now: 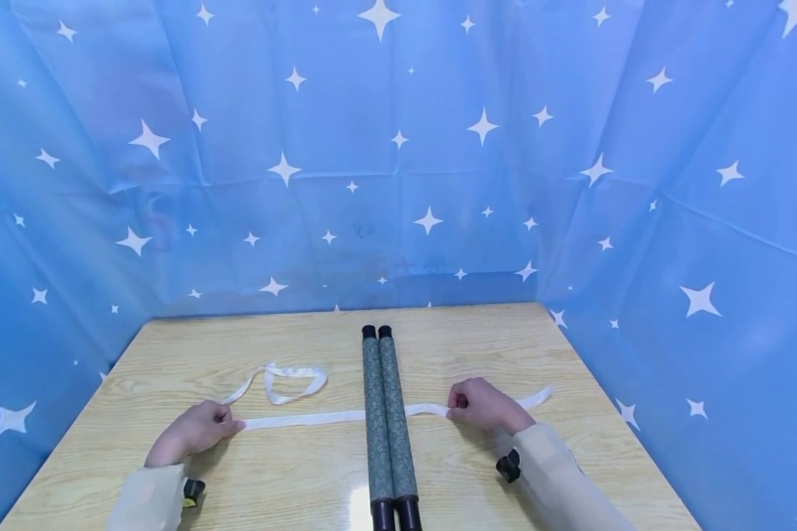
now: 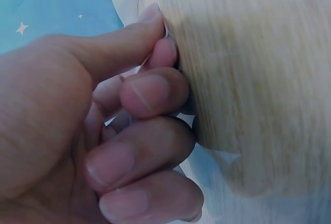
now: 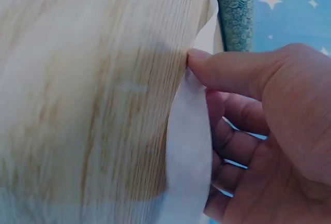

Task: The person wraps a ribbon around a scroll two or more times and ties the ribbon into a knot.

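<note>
The left hand (image 1: 195,431), lower left of the head view, and right hand (image 1: 485,405), lower right, each pinch a white ribbon (image 1: 305,420) with thumb and fingers. It passes beneath two green rolls (image 1: 375,435), lower centre, on a wooden table (image 1: 292,479).
</note>
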Demonstrator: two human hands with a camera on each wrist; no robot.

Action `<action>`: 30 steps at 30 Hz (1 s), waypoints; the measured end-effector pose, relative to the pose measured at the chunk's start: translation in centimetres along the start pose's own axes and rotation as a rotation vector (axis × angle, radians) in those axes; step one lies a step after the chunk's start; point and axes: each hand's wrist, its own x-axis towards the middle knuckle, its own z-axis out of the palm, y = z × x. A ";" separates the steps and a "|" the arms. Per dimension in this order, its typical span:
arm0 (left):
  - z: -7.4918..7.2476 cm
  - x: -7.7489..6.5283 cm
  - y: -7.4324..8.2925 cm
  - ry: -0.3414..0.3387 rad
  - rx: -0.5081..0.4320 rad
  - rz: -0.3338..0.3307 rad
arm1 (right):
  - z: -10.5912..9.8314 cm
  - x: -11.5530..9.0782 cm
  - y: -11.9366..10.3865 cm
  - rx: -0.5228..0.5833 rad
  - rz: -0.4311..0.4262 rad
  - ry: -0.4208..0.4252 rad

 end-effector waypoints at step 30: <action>-1.0 -1.1 -0.8 -0.006 0.047 0.250 | -6.3 -3.2 2.6 0.094 0.032 0.037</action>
